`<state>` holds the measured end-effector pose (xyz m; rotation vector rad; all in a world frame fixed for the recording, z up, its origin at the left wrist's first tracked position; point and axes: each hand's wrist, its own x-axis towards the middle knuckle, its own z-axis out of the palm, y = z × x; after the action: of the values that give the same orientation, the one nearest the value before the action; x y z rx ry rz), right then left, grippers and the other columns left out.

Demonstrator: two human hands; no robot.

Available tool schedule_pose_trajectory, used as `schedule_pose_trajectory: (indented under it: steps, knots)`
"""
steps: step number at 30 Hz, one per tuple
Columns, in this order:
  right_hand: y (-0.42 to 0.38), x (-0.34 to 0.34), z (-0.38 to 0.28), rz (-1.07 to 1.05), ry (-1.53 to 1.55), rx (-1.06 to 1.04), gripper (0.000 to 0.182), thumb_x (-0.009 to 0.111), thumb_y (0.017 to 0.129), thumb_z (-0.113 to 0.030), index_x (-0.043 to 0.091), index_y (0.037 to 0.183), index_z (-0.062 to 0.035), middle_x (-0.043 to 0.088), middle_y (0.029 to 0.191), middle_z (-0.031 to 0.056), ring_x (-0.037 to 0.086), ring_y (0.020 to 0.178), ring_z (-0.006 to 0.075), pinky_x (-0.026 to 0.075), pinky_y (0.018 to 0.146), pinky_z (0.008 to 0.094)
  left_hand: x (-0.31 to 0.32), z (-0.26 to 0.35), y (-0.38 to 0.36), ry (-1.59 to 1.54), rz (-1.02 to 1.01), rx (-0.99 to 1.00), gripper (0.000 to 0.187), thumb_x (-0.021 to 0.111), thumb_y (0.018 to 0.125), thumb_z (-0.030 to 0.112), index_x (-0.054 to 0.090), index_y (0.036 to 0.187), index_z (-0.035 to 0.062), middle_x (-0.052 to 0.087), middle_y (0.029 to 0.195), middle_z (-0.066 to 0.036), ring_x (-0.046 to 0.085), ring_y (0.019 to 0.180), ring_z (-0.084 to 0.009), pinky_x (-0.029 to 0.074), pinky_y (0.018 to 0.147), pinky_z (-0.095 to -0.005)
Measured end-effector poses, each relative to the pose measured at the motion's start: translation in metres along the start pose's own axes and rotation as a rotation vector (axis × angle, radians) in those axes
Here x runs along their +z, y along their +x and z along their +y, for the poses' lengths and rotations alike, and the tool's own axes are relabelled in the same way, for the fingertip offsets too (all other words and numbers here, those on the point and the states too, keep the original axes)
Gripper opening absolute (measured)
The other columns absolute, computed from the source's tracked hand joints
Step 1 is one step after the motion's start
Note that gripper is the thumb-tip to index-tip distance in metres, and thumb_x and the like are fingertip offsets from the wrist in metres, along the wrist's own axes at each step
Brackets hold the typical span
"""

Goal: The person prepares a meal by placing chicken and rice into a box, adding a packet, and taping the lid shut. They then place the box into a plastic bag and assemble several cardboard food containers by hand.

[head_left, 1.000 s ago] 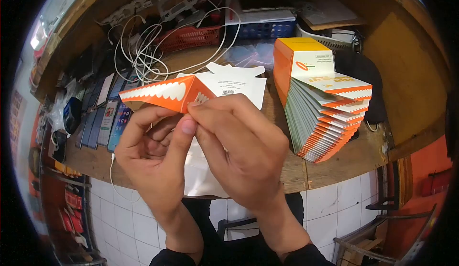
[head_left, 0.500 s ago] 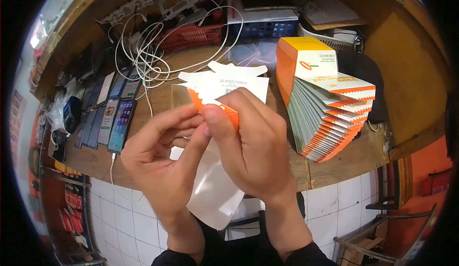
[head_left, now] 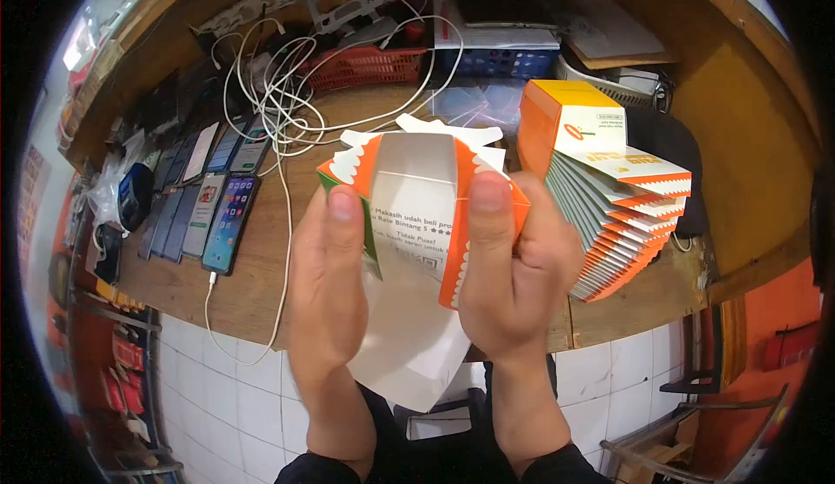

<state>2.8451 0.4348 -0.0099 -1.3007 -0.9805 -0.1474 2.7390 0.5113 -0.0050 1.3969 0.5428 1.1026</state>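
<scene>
A half-folded cardboard box (head_left: 417, 214), white inside with orange scalloped edges, was held up in front of the chest, above the near edge of a wooden counter (head_left: 261, 275). The left hand (head_left: 326, 284) was clamped on the box's left wall, thumb pressed flat against the printed panel; the right hand (head_left: 513, 267) was closed around the right wall, thumb laid along the orange flap. The box's open top was turned toward the camera, and a long white flap hung down between the wrists.

The box was judged to be light and thin, stiff only along its creases and easily crushed or bent out of square in the middle of a panel. The glossy print was thought likely to be a little slippery, so the folded corners and side walls, where both thumbs were placed, were taken to be the safest spots for a hold.

Just to the right, a fanned stack of flat boxes (head_left: 609, 214) of the same kind was stood on the counter. A row of phones (head_left: 204, 206) was laid out to the left, a tangle of white cables (head_left: 278, 101) behind them, and a red basket (head_left: 361, 65) beside a blue basket (head_left: 496, 60) along the back.
</scene>
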Motion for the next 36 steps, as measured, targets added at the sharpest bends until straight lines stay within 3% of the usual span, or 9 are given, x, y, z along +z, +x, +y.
schedule_pose_trajectory:
  steps: [7, 11, 16, 21, 23, 26, 28, 31, 36]
  knots:
    - [-0.002, -0.002, -0.014, -0.487, 0.389, 0.339, 0.034, 0.063, 0.096, -0.012, 0.056, 0.124, 0.006, 0.068, 0.1, 0.0115, 0.064, 0.088, 0.0125, 0.051, 0.077, 0.0277, -0.013, 0.002, 0.013, 0.137, 0.285, 0.261, 0.028, 0.053, 0.104, 0.018, 0.057, 0.124, -0.0011, 0.066, 0.092, -0.002, 0.057, 0.079, -0.0028, 0.046, 0.072, -0.0175]
    - [-0.003, 0.002, -0.012, -0.407, 0.518, 0.5, 0.034, 0.062, 0.097, -0.007, 0.053, 0.126, 0.0074, 0.068, 0.114, 0.013, 0.065, 0.1, 0.012, 0.053, 0.085, 0.0272, -0.031, 0.02, 0.005, 0.068, -0.065, 0.111, 0.041, 0.056, 0.099, 0.007, 0.046, 0.138, -0.0022, 0.062, 0.12, -0.013, 0.062, 0.103, -0.012, 0.048, 0.084, -0.0228]
    - [0.002, -0.003, -0.013, -0.22, 0.628, 0.55, 0.032, 0.057, 0.1, -0.007, 0.052, 0.129, 0.0049, 0.067, 0.112, 0.0084, 0.064, 0.087, 0.0071, 0.052, 0.074, 0.0234, -0.056, 0.03, 0.001, 0.533, -0.471, 0.266, 0.072, 0.065, 0.085, -0.003, 0.037, 0.151, 0.0029, 0.064, 0.115, -0.017, 0.063, 0.103, -0.025, 0.049, 0.09, -0.0308]
    - [0.005, -0.042, -0.034, -0.356, 0.346, 0.602, 0.012, 0.072, 0.086, -0.008, 0.07, 0.084, 0.0035, 0.07, 0.077, 0.0066, 0.066, 0.073, 0.0113, 0.052, 0.065, 0.0226, -0.071, 0.037, 0.006, 0.614, -0.611, 0.337, 0.08, 0.068, 0.072, -0.012, 0.052, 0.145, 0.0165, 0.06, 0.097, -0.014, 0.061, 0.092, -0.0305, 0.048, 0.086, -0.0355]
    - [0.0, -0.064, -0.054, -0.254, 0.135, 0.593, 0.012, 0.072, 0.086, -0.007, 0.068, 0.089, 0.004, 0.07, 0.08, 0.0079, 0.067, 0.072, 0.0131, 0.054, 0.064, 0.0239, -0.073, 0.038, 0.003, 0.572, -0.533, 0.471, 0.074, 0.072, 0.071, -0.005, 0.056, 0.141, 0.0125, 0.059, 0.108, -0.015, 0.06, 0.1, -0.0312, 0.048, 0.088, -0.0367]
    - [0.014, -0.08, -0.066, 0.132, 0.005, 0.096, 0.018, 0.067, 0.091, -0.007, 0.063, 0.105, 0.0022, 0.07, 0.09, 0.0138, 0.065, 0.062, 0.0158, 0.052, 0.051, 0.0258, -0.092, 0.051, 0.001, 0.564, -0.313, 0.604, 0.084, 0.078, 0.067, 0.009, 0.048, 0.146, 0.0032, 0.057, 0.127, -0.019, 0.06, 0.116, -0.0304, 0.046, 0.101, -0.039]
    - [0.046, -0.084, -0.07, 0.417, -0.145, -0.225, 0.015, 0.063, 0.096, -0.009, 0.064, 0.105, 0.0017, 0.07, 0.099, 0.0119, 0.067, 0.081, 0.0166, 0.056, 0.069, 0.0297, -0.111, 0.049, 0.002, 0.596, -0.226, 0.59, 0.091, 0.081, 0.066, 0.023, 0.045, 0.146, -0.0001, 0.057, 0.127, -0.02, 0.057, 0.121, -0.0305, 0.044, 0.104, -0.0414]
    - [0.095, -0.125, -0.045, 0.135, -0.198, -0.372, 0.012, 0.062, 0.096, -0.007, 0.066, 0.104, 0.0008, 0.07, 0.104, 0.0084, 0.065, 0.098, 0.0156, 0.053, 0.082, 0.0295, -0.129, 0.05, 0.003, 0.523, -0.116, 0.561, 0.087, 0.079, 0.068, 0.021, 0.046, 0.146, 0.0013, 0.06, 0.124, -0.019, 0.06, 0.116, -0.0292, 0.045, 0.103, -0.041]
    - [0.123, -0.188, 0.005, -0.6, -0.601, 0.052, 0.027, 0.069, 0.091, -0.014, 0.07, 0.113, 0.0014, 0.073, 0.109, 0.0088, 0.066, 0.099, 0.016, 0.052, 0.088, 0.0293, -0.154, 0.055, -0.007, 0.443, -0.254, 0.344, 0.078, 0.077, 0.073, 0.017, 0.048, 0.145, 0.002, 0.065, 0.116, -0.019, 0.062, 0.111, -0.0281, 0.046, 0.099, -0.0397]
